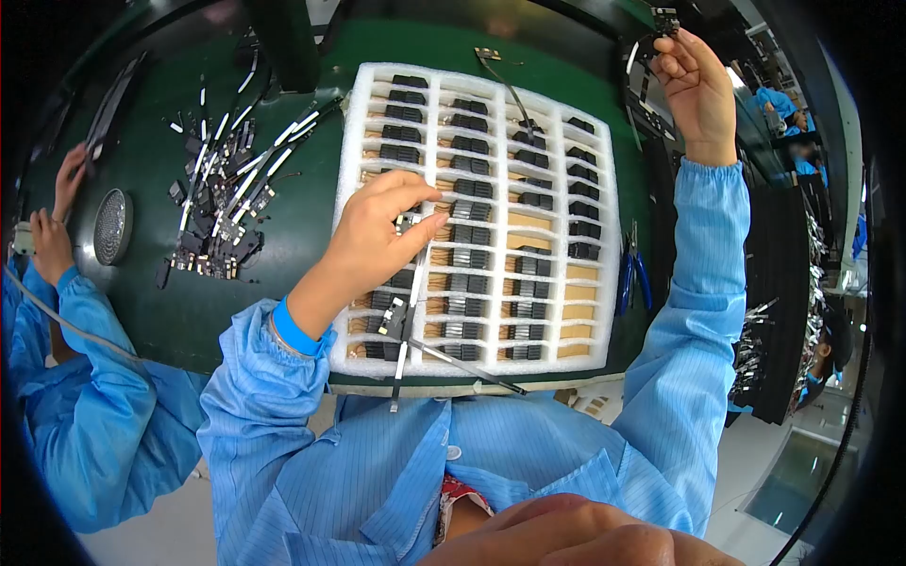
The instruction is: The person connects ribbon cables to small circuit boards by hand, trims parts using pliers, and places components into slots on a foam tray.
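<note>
My left hand [368, 231] is over the white foam tray [612, 283], its thumb and fingers pinching a small electronic module [408, 223] with a flat black-and-white cable. Below it, another such cable with a small black-and-silver module [394, 316] hangs across the tray's front edge. Rows of black modules [469, 236] fill many of the tray's slots. Raised at the upper right, my right hand [698, 90] pinches a small black module [665, 19]. A flat white cable runs near that hand, though whether it joins the module I cannot tell.
Left of the tray, a heap of modules with cables [222, 203] lies on the green table [311, 203]. Blue-handled pliers [634, 274] lie to the tray's right. Farther left are a round metal dish [113, 226] and a co-worker's hands [52, 241]. A dark post [283, 47] stands behind.
</note>
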### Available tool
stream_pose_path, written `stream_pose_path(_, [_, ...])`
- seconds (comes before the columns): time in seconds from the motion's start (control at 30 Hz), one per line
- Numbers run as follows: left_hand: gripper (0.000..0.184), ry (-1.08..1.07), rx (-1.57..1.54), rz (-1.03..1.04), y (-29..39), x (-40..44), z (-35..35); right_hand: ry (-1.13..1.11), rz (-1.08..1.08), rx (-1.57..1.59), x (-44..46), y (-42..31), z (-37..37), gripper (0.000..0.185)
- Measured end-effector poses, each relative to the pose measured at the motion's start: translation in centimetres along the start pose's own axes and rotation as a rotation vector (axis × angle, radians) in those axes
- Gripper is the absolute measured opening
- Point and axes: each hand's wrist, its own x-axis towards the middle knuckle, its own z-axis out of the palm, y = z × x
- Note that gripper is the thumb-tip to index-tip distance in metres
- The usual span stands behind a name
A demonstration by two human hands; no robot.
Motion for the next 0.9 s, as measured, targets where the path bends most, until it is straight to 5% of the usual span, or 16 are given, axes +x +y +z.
stream_pose_path(0.3, [0.019,-0.002,0.034,-0.002,0.2,0.0,0.0,0.376,-0.141,-0.615,8.0,3.6,-9.6,0.020])
stream_pose_path(0.43, [0.018,0.003,0.034,-0.007,0.2,0.0,0.0,0.599,-0.378,-0.591,9.6,5.8,-12.2,0.020])
stream_pose_path(0.57, [0.017,0.003,0.046,0.003,0.2,0.1,0.0,0.705,0.052,-1.029,8.1,12.5,-18.0,0.019])
stream_pose_path(0.63, [0.017,-0.003,0.065,0.018,0.2,0.2,-0.1,0.685,0.392,-0.800,5.9,13.4,-16.9,0.019])
stream_pose_path(0.67, [0.016,0.001,0.065,0.021,0.1,0.1,0.0,0.658,0.449,-0.978,6.1,14.3,-19.0,0.024])
stream_pose_path(0.8, [0.016,-0.004,0.065,0.033,0.0,0.2,0.2,0.554,0.187,-1.823,5.9,11.8,-14.4,0.036])
stream_pose_path(0.9, [0.016,-0.002,0.067,0.029,0.0,0.2,0.1,0.231,0.043,-1.639,8.5,11.4,-7.2,0.038])
